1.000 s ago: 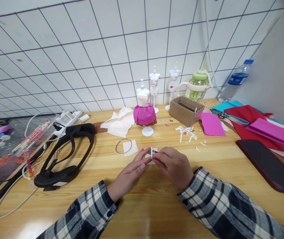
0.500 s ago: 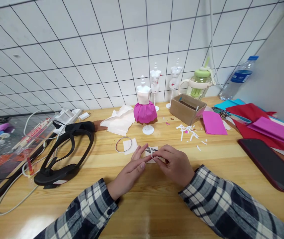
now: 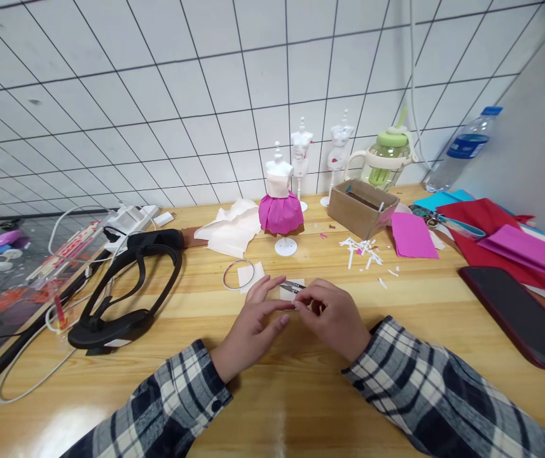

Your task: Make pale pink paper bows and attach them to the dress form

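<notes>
My left hand hovers above the desk with its fingers spread, and its index fingertip meets my right hand's fingertips. Thumb and forefinger of my right hand are pinched together; whatever lies between them is too small or hidden to make out. Just beyond the fingers, small dark-bladed thread snips lie on a white paper square, partly covered by my right hand. A thin ring rests on another pale square left of my hands. Behind stands a mini dress form wearing a pink skirt.
White paper strips lie scattered before a cardboard box. Two white dress forms, a green-lidded cup and a water bottle stand at the back. A phone and coloured cloth lie right; a black headset lies left.
A white strip seen at the left fingertips is out of sight now. My left hand's fingers have spread and lifted slightly, while my right hand stays pinched. The view has shifted a little.
</notes>
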The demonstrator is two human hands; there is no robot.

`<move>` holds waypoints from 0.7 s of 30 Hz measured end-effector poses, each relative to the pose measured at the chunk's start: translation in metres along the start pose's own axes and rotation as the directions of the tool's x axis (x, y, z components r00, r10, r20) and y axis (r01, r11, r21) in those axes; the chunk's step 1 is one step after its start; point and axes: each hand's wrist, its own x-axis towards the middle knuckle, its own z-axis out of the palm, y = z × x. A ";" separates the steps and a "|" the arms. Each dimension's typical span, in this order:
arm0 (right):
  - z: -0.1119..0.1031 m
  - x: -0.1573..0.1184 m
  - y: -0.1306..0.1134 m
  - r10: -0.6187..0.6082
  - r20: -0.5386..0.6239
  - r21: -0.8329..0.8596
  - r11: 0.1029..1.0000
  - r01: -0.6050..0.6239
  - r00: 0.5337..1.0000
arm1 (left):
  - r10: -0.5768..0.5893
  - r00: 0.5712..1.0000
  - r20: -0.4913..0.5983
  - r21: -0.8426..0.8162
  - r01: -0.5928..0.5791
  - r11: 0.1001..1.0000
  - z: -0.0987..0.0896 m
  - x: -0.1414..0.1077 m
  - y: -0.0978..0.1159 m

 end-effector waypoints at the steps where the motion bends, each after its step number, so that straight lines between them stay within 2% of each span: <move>1: 0.002 -0.001 -0.001 0.014 0.017 0.053 0.998 -0.015 1.000 | 0.001 0.999 -0.039 0.036 0.000 0.999 0.000 0.002 0.000; 4: 0.005 -0.004 -0.003 0.002 0.037 0.131 0.991 -0.007 0.999 | 0.007 0.990 -0.137 0.083 0.005 0.997 -0.002 0.005 0.001; 12: 0.004 -0.007 -0.003 -0.109 0.030 0.067 0.992 0.106 0.994 | 0.080 0.972 -0.220 0.087 -0.063 0.994 -0.003 0.009 -0.001; 16: 0.003 -0.008 -0.002 -0.180 0.050 0.028 0.983 0.179 0.982 | 0.081 0.972 -0.222 0.030 -0.076 0.997 -0.003 0.010 0.001; 21: 0.003 -0.009 -0.001 -0.204 0.049 0.001 0.979 0.204 0.978 | 0.044 0.980 -0.195 -0.038 -0.052 0.998 -0.005 0.010 0.004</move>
